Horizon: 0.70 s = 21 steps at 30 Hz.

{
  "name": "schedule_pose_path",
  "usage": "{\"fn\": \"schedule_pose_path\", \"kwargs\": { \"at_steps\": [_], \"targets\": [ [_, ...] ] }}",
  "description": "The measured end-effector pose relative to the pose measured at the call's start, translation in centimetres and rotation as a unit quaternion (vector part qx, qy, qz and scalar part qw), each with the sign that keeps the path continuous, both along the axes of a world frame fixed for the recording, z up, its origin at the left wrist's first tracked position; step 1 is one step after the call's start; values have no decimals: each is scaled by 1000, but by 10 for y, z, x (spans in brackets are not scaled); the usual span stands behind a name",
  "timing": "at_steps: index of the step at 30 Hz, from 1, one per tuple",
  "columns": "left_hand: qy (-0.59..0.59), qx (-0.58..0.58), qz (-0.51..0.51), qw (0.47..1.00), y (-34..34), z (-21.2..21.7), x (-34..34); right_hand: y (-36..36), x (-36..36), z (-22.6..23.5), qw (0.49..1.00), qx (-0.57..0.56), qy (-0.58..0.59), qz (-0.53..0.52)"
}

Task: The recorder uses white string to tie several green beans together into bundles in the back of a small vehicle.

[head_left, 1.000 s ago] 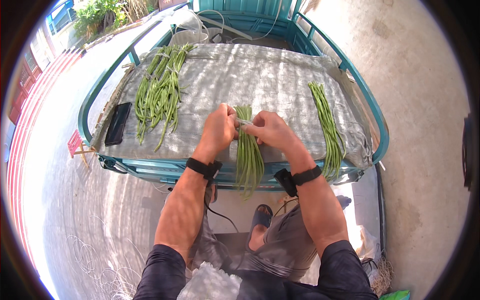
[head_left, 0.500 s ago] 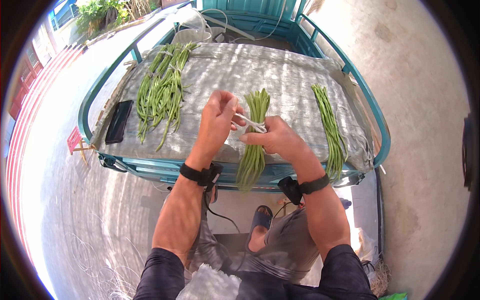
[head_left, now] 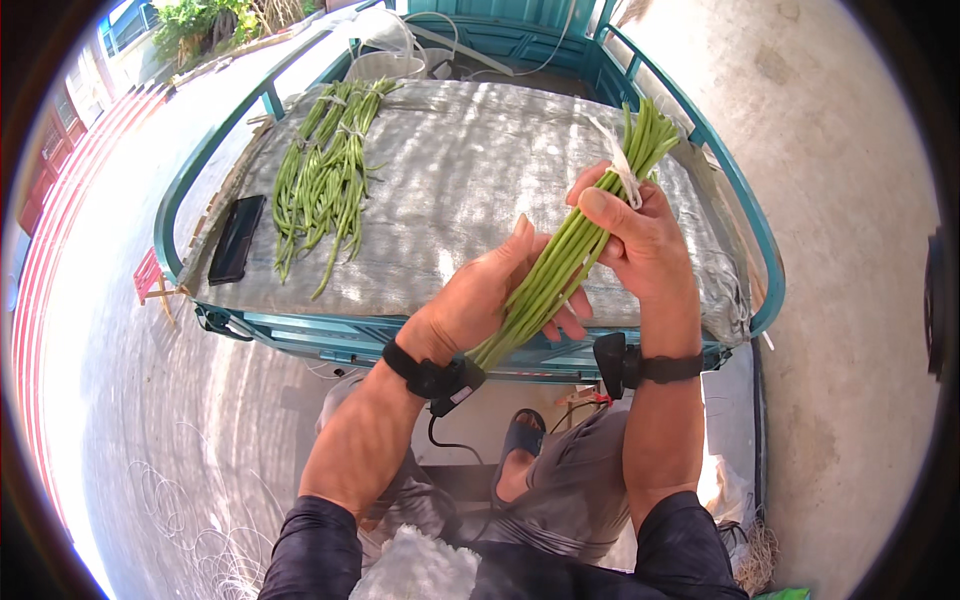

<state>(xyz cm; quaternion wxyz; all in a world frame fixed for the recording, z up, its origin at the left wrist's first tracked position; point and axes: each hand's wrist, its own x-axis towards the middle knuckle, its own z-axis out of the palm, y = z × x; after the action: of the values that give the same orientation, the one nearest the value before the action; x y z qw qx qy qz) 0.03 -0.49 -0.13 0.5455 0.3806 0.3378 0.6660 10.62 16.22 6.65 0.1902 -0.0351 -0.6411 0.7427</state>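
Observation:
A long bundle of green yard-long beans [head_left: 560, 262] is held at a slant above the cloth, its upper end to the far right. A white tie strip [head_left: 625, 178] wraps round it near that end, with one loose tail sticking up. My right hand [head_left: 640, 230] is closed round the bundle at the tie, thumb on top. My left hand [head_left: 485, 295] is at the lower part, thumb raised and fingers spread behind the beans, not wrapped round them. Its wrist partly hides the bundle's lower end. More tied bean bundles [head_left: 325, 185] lie on the cloth at the left.
A grey woven cloth [head_left: 470, 150] covers the bed of a teal cart with side rails [head_left: 215, 135]. A black phone [head_left: 238, 240] lies at the left edge. A whitish bucket [head_left: 385, 66] stands at the back. A small pink stool [head_left: 150, 275] is beyond the left side.
The bundle has gone from hanging upright to slanting up and right. My right hand has moved up and right; my left hand has come down to the beans. The right-hand bunch is no longer visible.

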Motion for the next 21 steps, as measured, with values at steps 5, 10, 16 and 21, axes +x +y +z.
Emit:
{"fn": "schedule_pose_path", "kwargs": {
  "at_steps": [5,10,16,21],
  "targets": [
    [-15,0,-21,1000,3,-2,7,9,6,-2,1000,16,2,-9],
    [44,18,3,999,3,-4,8,15,7,-10,997,-44,42,47],
    [1,14,114,993,8,-9,8,10,-6,-19,997,-77,10,14],
    [50,13,165,985,9,-13,6,7,-3,-11,994,62,-81,-34]
  ]
}}
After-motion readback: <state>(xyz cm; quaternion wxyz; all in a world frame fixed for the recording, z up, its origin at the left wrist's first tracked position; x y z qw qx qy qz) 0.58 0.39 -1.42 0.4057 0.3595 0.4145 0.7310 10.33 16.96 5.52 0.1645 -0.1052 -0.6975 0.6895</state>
